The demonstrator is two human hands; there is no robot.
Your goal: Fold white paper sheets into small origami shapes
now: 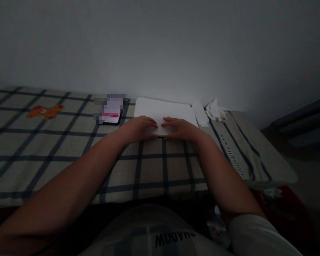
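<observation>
A white pad of paper, perhaps an open notebook, lies on the checked tablecloth against the wall. My left hand rests on its near left part, fingers pointing right and the thumb apart by the near edge. Facing it, my right hand lies on the near right part, fingers spread and pointing left. A small gap separates the fingertips of both hands. Between them a thin dark strip shows under the pad's near edge. The undersides of my fingers are hidden.
Left of the pad lies a phone with its screen lit, partly blurred. An orange bear figure is farther left on the tablecloth. A white paper strip and crumpled paper are at right. Below the table's right end sits a red item.
</observation>
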